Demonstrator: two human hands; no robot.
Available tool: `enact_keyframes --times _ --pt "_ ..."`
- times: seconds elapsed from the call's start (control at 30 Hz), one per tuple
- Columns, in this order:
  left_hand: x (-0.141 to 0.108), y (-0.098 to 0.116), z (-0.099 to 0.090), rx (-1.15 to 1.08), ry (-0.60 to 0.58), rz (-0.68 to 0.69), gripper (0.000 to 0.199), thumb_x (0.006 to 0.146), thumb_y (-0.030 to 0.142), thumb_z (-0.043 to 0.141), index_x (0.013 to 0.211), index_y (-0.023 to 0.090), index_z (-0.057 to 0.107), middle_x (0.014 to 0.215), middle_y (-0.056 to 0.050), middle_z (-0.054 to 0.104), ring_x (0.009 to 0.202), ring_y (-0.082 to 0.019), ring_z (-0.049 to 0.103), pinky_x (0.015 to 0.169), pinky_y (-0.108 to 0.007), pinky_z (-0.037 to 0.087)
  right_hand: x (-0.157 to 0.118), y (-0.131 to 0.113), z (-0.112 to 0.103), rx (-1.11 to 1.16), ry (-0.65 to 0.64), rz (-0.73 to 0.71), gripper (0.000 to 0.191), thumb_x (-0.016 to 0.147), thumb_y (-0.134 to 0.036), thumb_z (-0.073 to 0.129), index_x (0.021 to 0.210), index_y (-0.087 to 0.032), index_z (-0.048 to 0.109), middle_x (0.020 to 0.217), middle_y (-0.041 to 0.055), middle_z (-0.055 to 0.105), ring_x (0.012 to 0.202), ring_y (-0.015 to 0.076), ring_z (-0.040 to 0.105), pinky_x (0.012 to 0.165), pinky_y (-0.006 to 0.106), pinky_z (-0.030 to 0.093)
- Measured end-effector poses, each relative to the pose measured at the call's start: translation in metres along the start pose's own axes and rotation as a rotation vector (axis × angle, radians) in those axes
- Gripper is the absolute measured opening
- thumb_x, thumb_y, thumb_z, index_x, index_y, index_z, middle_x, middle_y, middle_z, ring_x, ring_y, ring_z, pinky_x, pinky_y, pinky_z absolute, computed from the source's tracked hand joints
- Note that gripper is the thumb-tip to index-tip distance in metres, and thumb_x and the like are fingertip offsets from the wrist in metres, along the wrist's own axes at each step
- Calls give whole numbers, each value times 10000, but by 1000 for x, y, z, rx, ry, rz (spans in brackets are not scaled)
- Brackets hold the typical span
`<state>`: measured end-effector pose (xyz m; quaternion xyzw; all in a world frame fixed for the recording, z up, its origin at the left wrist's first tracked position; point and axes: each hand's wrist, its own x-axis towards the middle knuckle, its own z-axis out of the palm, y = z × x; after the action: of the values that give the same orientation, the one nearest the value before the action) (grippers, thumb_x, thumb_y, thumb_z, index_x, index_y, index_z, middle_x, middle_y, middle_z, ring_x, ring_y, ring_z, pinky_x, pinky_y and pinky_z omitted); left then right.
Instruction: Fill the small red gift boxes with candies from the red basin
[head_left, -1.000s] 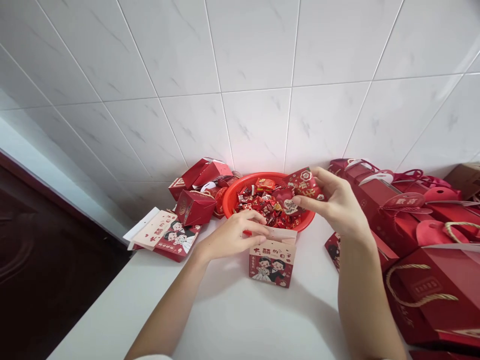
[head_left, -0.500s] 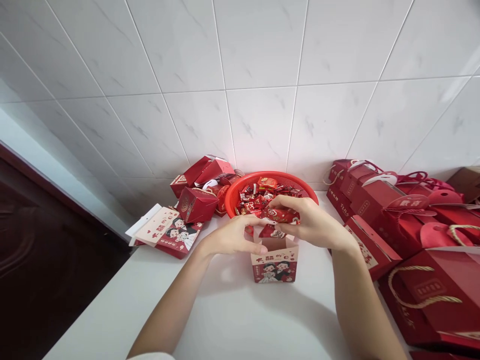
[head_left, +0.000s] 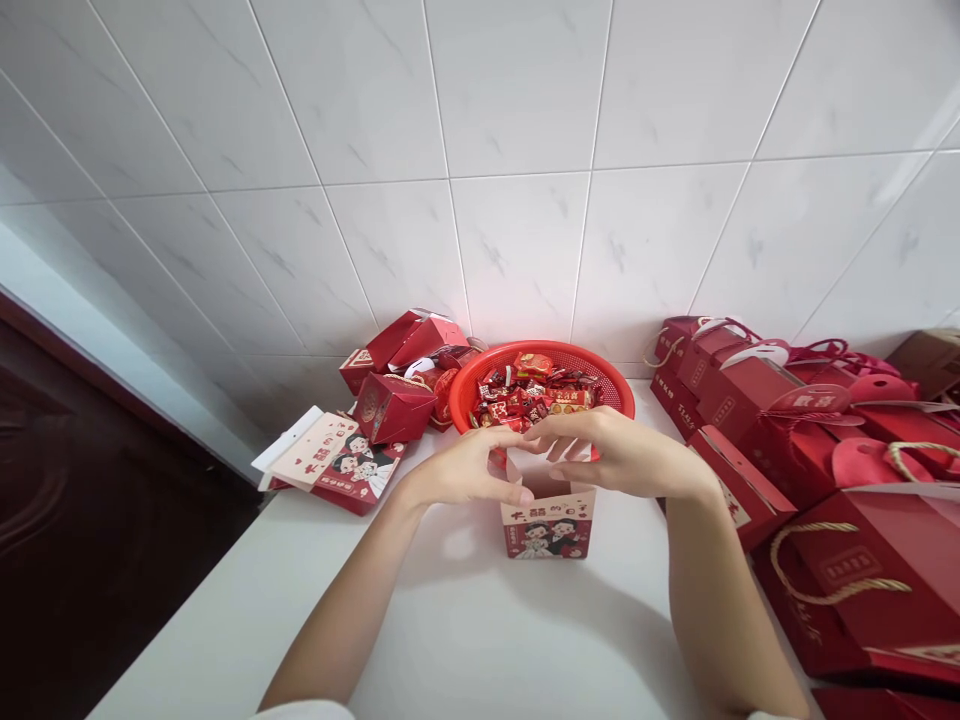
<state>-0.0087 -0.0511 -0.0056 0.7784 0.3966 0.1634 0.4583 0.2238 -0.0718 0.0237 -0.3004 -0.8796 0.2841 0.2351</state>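
In the middle of the white table stands an upright cardboard gift box (head_left: 546,530) with an open top, printed with a cartoon couple. My left hand (head_left: 466,468) grips its left side, thumb at the front rim and fingers toward the back. Over the box's right rim is my right hand (head_left: 619,452), its fingers apart and no item visible in them. Just behind both hands, a red plastic basket (head_left: 469,385) holds many red-wrapped sweets (head_left: 525,395). The bottom of the box is hidden from view.
To the left lie several small red boxes (head_left: 394,408) and a flat printed box (head_left: 337,460). Larger red gift boxes with rope handles (head_left: 877,570) crowd the right side. A white tiled wall (head_left: 517,260) rises behind the table (head_left: 480,640).
The red-wrapped packet seen in my right hand is gone from it, and that hand is lower over the box. My left hand has stayed at the box's left side.
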Motion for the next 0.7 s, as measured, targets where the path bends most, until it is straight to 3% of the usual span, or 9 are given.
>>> enact_keyframes --times 0.1,0.27,0.37,0.5,0.6,0.7 --pt "-1 -2 0 31 15 61 503 773 365 776 1242 208 685 1322 -97 668 1135 -261 651 920 -346 529 -8 -1 -8 16 91 -1 269 874 -197 639 1132 -235 705 1023 33 754 891 182 714 782 295 578" --pt "1 -2 3 209 28 182 404 806 331 742 1193 215 724 1264 -70 710 1163 -263 649 945 -341 536 -25 -4 -17 35 286 64 259 893 -333 652 1120 -223 711 1064 58 749 895 202 720 800 342 596" --pt "2 -2 7 244 123 253 400 879 262 634 1275 234 687 1312 -47 696 1206 -247 645 996 -335 528 -31 -2 -14 -13 355 118 284 898 -382 652 1127 -224 706 1126 66 735 992 225 705 863 365 579" --pt "1 0 8 244 303 375 457 879 251 650 1336 233 644 1371 -49 659 1262 -239 617 1086 -332 481 -33 0 -1 -66 422 206 328 924 -444 619 1157 -225 690 1169 81 719 1057 250 678 887 382 549" --pt "-1 2 5 207 444 524 263 888 248 664 1135 203 744 1135 -61 764 1032 -213 715 932 -293 564 -37 -6 7 0 397 229 367 970 -500 532 1118 -204 690 1050 73 730 968 232 673 803 337 543" --pt "-4 6 2 127 482 694 113 885 200 680 954 203 769 909 -38 769 822 -167 716 741 -243 584 -44 -17 14 98 413 235 471 1027 -529 377 969 -179 688 877 45 698 837 195 635 719 294 513"
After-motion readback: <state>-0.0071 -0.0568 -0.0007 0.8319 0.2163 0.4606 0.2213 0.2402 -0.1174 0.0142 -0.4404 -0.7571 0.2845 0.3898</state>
